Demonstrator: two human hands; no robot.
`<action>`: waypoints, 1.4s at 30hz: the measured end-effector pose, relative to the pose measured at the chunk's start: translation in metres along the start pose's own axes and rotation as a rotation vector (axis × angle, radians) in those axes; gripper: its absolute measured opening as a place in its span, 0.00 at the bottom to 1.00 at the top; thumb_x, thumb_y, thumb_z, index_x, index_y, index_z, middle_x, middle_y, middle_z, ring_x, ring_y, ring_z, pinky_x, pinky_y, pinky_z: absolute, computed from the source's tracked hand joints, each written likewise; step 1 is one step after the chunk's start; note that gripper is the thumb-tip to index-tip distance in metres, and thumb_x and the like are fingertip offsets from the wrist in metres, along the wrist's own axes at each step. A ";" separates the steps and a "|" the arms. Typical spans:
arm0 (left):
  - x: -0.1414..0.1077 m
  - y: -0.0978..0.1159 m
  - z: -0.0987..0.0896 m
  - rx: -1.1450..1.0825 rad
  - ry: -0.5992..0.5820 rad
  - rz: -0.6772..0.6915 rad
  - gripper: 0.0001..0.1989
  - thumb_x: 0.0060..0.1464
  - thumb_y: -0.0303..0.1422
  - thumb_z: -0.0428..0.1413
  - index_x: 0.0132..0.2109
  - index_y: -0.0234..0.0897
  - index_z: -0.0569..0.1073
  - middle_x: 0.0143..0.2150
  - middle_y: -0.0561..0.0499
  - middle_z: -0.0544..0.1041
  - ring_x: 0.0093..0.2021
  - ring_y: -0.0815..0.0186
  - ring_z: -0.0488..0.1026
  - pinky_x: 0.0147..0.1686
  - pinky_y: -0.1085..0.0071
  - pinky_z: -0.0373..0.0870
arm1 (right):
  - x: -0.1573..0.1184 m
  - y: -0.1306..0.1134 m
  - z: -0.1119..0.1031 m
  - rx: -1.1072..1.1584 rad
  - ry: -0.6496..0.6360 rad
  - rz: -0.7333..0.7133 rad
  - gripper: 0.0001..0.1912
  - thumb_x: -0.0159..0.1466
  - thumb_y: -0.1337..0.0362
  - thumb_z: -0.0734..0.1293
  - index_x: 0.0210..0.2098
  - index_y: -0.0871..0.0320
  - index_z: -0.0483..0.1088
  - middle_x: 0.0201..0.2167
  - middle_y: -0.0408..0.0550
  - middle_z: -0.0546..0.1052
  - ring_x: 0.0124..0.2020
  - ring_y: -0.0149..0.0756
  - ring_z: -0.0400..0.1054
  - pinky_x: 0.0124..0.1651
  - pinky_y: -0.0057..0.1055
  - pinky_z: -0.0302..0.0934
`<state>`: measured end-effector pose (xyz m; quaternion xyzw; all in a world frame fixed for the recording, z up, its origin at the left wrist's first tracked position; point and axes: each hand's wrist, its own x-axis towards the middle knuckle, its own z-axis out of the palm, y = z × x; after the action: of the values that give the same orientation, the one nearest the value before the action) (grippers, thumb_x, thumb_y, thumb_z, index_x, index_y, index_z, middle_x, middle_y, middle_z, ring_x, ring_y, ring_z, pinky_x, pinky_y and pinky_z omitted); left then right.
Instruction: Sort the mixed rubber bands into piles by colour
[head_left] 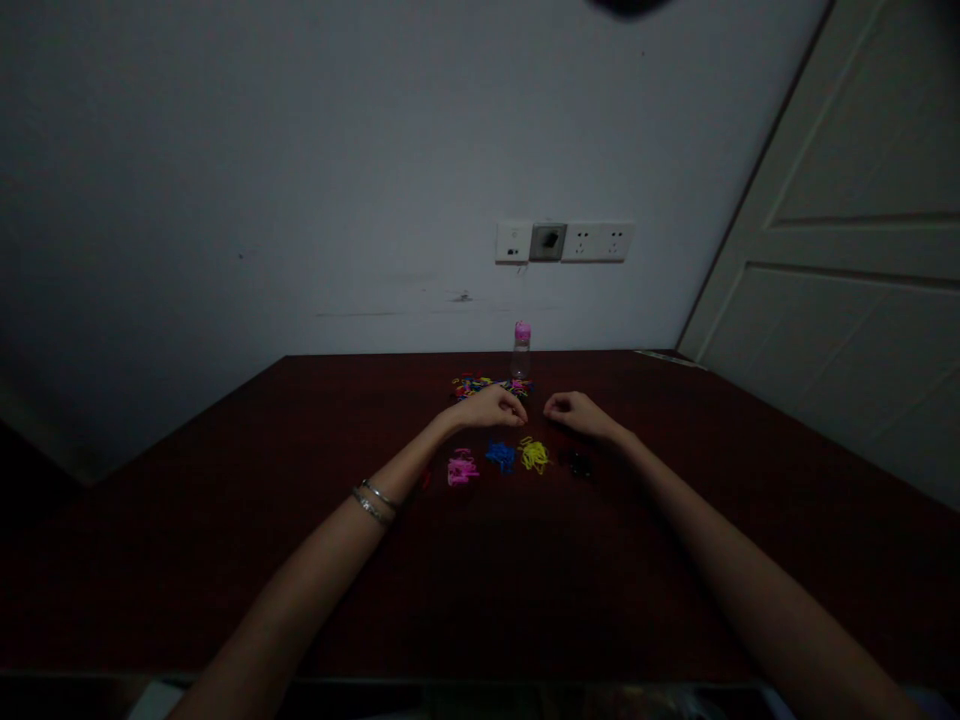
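Left hand (491,408) is by the near side of the mixed-colour heap (472,383), fingers loosely curled; right hand (576,413) is bunched up near it. Honestly too dim to tell if either's pinching anything. Closer in on the counter (480,580): pink pile (462,467), blue pile (500,456), yellow pile (535,455), black pile (580,463), roughly in a row. Pink-capped bottle (521,355) stands behind.

Dimly lit wall (360,180), dark reddish table (517,570), panelled door (862,240)

Pink pile (462,468), blu pile (500,456), yel pile (535,456), multicol. pile (471,384).
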<state>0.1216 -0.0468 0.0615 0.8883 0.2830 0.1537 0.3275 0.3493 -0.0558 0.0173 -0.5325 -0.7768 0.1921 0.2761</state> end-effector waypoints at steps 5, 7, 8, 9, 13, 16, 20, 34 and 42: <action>-0.007 -0.030 -0.023 0.080 0.199 -0.133 0.12 0.40 0.30 0.54 0.34 0.29 0.77 0.26 0.51 0.73 0.26 0.72 0.64 0.27 0.77 0.59 | 0.002 0.004 0.004 -0.029 0.028 -0.014 0.09 0.53 0.64 0.61 0.30 0.62 0.70 0.26 0.47 0.73 0.28 0.31 0.65 0.31 0.26 0.57; -0.012 -0.042 -0.031 0.146 0.233 -0.198 0.12 0.39 0.30 0.54 0.32 0.29 0.77 0.25 0.51 0.73 0.26 0.71 0.65 0.27 0.76 0.59 | 0.004 0.007 0.007 -0.071 0.068 -0.023 0.09 0.53 0.64 0.61 0.31 0.60 0.71 0.28 0.47 0.73 0.29 0.32 0.66 0.33 0.26 0.58; -0.014 -0.047 -0.034 0.165 0.237 -0.216 0.12 0.39 0.30 0.54 0.31 0.28 0.77 0.26 0.51 0.73 0.26 0.71 0.65 0.28 0.76 0.60 | 0.005 0.009 0.008 -0.093 0.091 -0.022 0.09 0.53 0.64 0.62 0.31 0.60 0.71 0.30 0.47 0.74 0.30 0.32 0.66 0.34 0.27 0.59; -0.016 -0.051 -0.037 0.178 0.237 -0.230 0.11 0.38 0.30 0.54 0.31 0.28 0.77 0.26 0.50 0.74 0.27 0.70 0.66 0.28 0.76 0.60 | 0.007 0.010 0.010 -0.109 0.112 -0.017 0.09 0.53 0.64 0.62 0.32 0.59 0.71 0.31 0.48 0.74 0.32 0.33 0.66 0.35 0.27 0.59; -0.021 -0.056 -0.042 0.203 0.238 -0.266 0.11 0.38 0.30 0.54 0.30 0.29 0.77 0.28 0.50 0.74 0.28 0.70 0.66 0.28 0.76 0.60 | 0.016 0.012 0.018 -0.104 0.158 -0.014 0.11 0.53 0.63 0.64 0.36 0.57 0.71 0.35 0.48 0.74 0.35 0.34 0.67 0.38 0.28 0.60; -0.022 -0.055 -0.042 0.201 0.231 -0.268 0.11 0.39 0.30 0.53 0.31 0.29 0.77 0.28 0.49 0.74 0.27 0.70 0.66 0.28 0.76 0.60 | 0.023 0.011 0.023 -0.094 0.156 -0.011 0.12 0.52 0.64 0.64 0.37 0.57 0.70 0.34 0.47 0.74 0.34 0.34 0.67 0.38 0.28 0.60; -0.023 -0.056 -0.043 0.184 0.243 -0.270 0.11 0.39 0.29 0.53 0.31 0.30 0.77 0.27 0.50 0.74 0.27 0.71 0.66 0.29 0.76 0.61 | 0.029 0.008 0.025 -0.112 0.143 0.010 0.12 0.52 0.65 0.64 0.37 0.56 0.70 0.32 0.46 0.74 0.32 0.33 0.66 0.35 0.26 0.58; -0.036 -0.081 -0.055 0.232 0.230 -0.409 0.11 0.38 0.30 0.53 0.30 0.29 0.76 0.25 0.50 0.73 0.27 0.70 0.67 0.28 0.77 0.60 | 0.028 0.011 0.016 0.019 0.137 -0.041 0.14 0.51 0.68 0.60 0.37 0.61 0.69 0.27 0.45 0.72 0.28 0.31 0.65 0.34 0.26 0.58; -0.039 -0.078 -0.052 0.168 0.177 -0.426 0.12 0.36 0.36 0.58 0.28 0.31 0.75 0.21 0.53 0.70 0.23 0.71 0.64 0.23 0.77 0.58 | -0.003 -0.005 -0.036 0.250 -0.081 0.069 0.15 0.50 0.63 0.64 0.36 0.63 0.70 0.28 0.49 0.73 0.28 0.32 0.65 0.32 0.28 0.59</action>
<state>0.0356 0.0040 0.0440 0.8158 0.5031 0.1344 0.2516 0.3691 -0.0599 0.0477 -0.5122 -0.7384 0.3181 0.3021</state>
